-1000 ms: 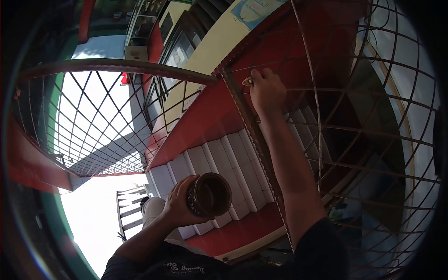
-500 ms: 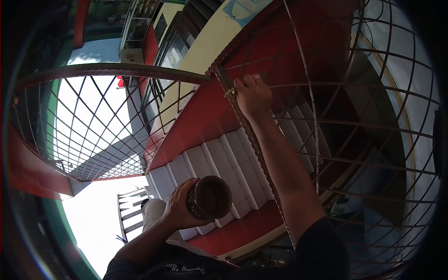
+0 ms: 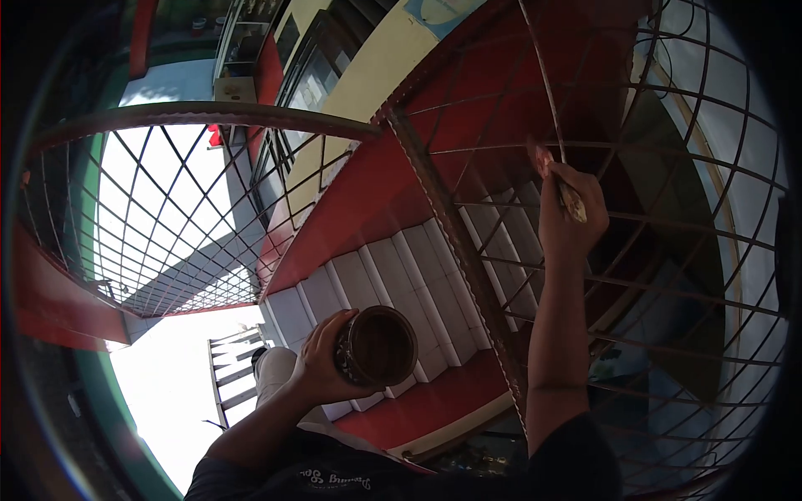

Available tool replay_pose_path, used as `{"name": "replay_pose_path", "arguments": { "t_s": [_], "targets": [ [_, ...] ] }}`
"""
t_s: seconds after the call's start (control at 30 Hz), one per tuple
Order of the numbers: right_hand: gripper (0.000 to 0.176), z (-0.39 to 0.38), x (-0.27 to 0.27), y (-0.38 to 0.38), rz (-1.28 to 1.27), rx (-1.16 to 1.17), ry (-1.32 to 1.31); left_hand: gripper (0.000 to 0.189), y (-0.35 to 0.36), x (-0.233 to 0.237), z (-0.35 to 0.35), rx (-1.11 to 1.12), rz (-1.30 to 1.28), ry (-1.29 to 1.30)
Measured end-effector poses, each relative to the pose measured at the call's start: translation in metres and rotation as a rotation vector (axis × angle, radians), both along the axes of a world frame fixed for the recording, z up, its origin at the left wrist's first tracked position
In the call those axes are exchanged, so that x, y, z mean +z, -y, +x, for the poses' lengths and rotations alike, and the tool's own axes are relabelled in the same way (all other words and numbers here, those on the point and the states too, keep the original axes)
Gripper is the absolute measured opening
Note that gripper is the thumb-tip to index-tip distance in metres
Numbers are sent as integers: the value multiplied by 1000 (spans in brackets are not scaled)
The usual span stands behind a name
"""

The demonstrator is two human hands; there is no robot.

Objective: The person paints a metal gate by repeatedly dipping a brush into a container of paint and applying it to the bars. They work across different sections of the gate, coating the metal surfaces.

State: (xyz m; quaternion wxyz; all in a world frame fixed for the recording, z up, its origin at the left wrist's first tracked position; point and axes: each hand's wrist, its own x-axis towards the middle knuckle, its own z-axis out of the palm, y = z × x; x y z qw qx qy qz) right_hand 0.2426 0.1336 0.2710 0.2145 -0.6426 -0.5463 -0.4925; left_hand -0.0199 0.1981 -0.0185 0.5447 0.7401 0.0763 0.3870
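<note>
My left hand (image 3: 322, 359) is wrapped round the side of a dark brown round pot (image 3: 376, 346), tilted so that its open mouth faces me. The inside of the pot looks brown and shadowed. Up to the right, my right hand (image 3: 572, 213) is closed on a small paintbrush (image 3: 571, 200). Its reddish tip points up and left, right at a thin crossbar of the metal grille (image 3: 493, 150). A thin upright rod of the grille runs down to my fingers. Left of this hand stands the thicker brown post (image 3: 451, 225) with a scalloped edge.
A curved brown rail (image 3: 209, 117) tops a diamond lattice (image 3: 167, 217) at left. Below me, pale tiled steps (image 3: 393, 267) run between red surfaces. A wooden slatted piece (image 3: 234, 376) lies on brightly lit ground. More grille bars curve along the right, before a white wall (image 3: 752, 167).
My right hand has moved right with the paintbrush, from the thick post to the thin bars of the grille. My left hand and the pot have stayed nearly in place.
</note>
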Motion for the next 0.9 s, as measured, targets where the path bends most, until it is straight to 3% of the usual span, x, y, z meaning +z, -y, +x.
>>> {"name": "replay_pose_path", "arguments": {
  "t_s": [0.23,0.33,0.43,0.53,0.67,0.7,0.8,0.83,0.9],
  "targets": [
    [20,-11,16,52,-332,-64,-6,115,9,-2,10,-9,1,46],
    [18,16,5,45,-501,-115,367,115,15,2,8,-34,-15,12],
    [14,28,-5,43,-771,-277,78,115,21,4,6,-56,-15,16],
    [9,30,25,36,-667,-144,-260,114,19,4,4,-54,-8,18],
    [11,33,44,23,-529,-328,-1,114,20,8,3,-85,-12,6],
    [11,36,38,25,-564,-224,128,114,20,8,3,-83,-12,14],
    [7,31,40,32,-762,-146,-247,113,17,8,3,-55,-11,22],
    [6,31,46,30,-690,-114,-321,113,15,9,2,-62,-11,13],
    [9,31,52,23,-627,-235,-164,113,19,8,2,-74,-18,0]
  ]
}}
